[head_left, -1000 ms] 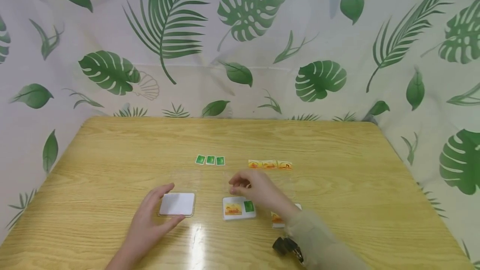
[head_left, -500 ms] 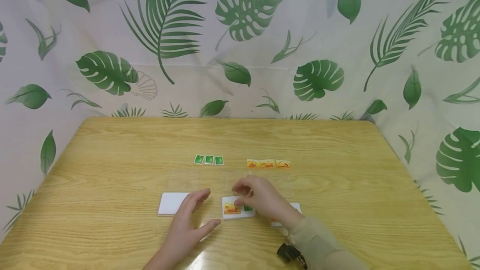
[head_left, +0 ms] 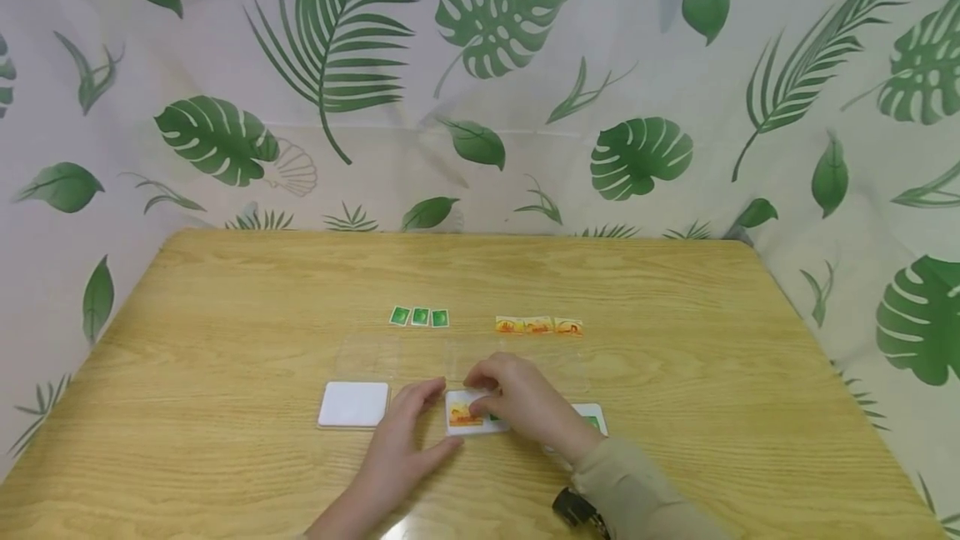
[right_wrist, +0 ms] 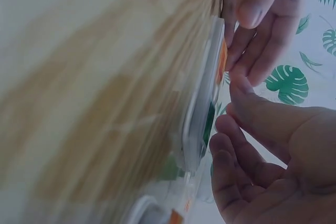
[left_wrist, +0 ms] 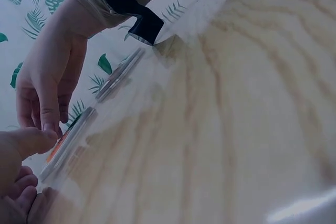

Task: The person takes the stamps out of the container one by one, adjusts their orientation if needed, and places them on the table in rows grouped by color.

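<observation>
A flat white case (head_left: 472,430) lies in front of me, with a small orange picture card (head_left: 459,413) and a green one (head_left: 495,417) on its top. My left hand (head_left: 401,448) holds the case at its left end, thumb at the near corner and forefinger at the far corner. Over the case is my right hand (head_left: 517,398), its fingers bent and its thumb tip right at the orange card. In the right wrist view, the right hand (right_wrist: 273,145) is close beside the case (right_wrist: 202,98); I cannot tell whether it pinches a card.
Left of it lies a plain white case (head_left: 354,404); a third case (head_left: 596,412) is partly hidden under the right forearm. Farther back are several small green cards (head_left: 420,317) and orange cards (head_left: 538,325). Transparent plastic pieces (head_left: 367,354) lie before them on the wooden table (head_left: 262,290).
My left hand has moved right, from the plain white case to the left end of the middle one. The right hand has come down onto the middle case's top.
</observation>
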### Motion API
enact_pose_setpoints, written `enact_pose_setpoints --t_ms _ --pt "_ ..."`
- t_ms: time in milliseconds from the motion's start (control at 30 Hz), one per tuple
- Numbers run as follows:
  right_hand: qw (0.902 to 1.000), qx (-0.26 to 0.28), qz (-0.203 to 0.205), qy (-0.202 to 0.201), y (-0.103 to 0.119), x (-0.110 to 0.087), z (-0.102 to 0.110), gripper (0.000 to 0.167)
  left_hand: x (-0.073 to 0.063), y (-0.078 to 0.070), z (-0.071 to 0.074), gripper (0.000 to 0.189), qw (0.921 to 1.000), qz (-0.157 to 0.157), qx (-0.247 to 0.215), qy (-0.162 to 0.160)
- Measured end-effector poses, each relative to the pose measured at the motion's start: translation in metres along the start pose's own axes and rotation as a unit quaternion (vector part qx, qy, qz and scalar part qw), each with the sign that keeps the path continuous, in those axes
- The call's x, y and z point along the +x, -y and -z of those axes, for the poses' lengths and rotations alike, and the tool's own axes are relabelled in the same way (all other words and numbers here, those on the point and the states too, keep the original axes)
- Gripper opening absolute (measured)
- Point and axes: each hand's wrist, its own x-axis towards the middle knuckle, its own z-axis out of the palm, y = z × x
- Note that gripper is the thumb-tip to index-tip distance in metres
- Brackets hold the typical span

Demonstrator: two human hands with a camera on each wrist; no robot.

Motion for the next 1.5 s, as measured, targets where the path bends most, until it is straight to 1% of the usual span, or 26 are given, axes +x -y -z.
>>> enact_pose_setpoints --t_ms 200,367,533,733,1033,1300,1500 --pt "0.9998 -0.015 0.009 0.003 0.001 0.002 -0.001 0.020 0.002 -0.001 -0.004 0.067 0.9991 0.000 0.043 0.002" --pt "0.9994 -0.025 0.025 0.000 0.000 0.004 -0.004 0.020 0.002 -0.002 -0.004 0.067 0.9982 0.000 0.060 -0.004" --pt "0.9994 -0.026 0.021 0.001 0.001 0.005 -0.007 0.025 0.001 0.000 -0.005 0.065 0.9970 -0.007 0.077 -0.007" --pt "0.9993 -0.026 0.026 0.004 0.002 0.004 -0.008 0.028 0.001 0.001 -0.005 0.064 0.9961 -0.020 0.086 -0.010" --pt "0.9976 -0.060 0.035 0.000 0.005 0.004 -0.008 0.023 0.000 0.002 -0.006 0.064 0.9955 -0.033 0.088 -0.014" --pt "0.9952 -0.089 0.040 -0.002 0.010 0.004 -0.007 0.015 0.002 0.000 -0.006 0.063 0.9951 -0.034 0.092 -0.017" --pt "0.9946 -0.097 0.037 0.001 0.010 0.003 -0.008 0.015 0.001 -0.001 -0.006 0.063 0.9951 -0.034 0.092 -0.014"
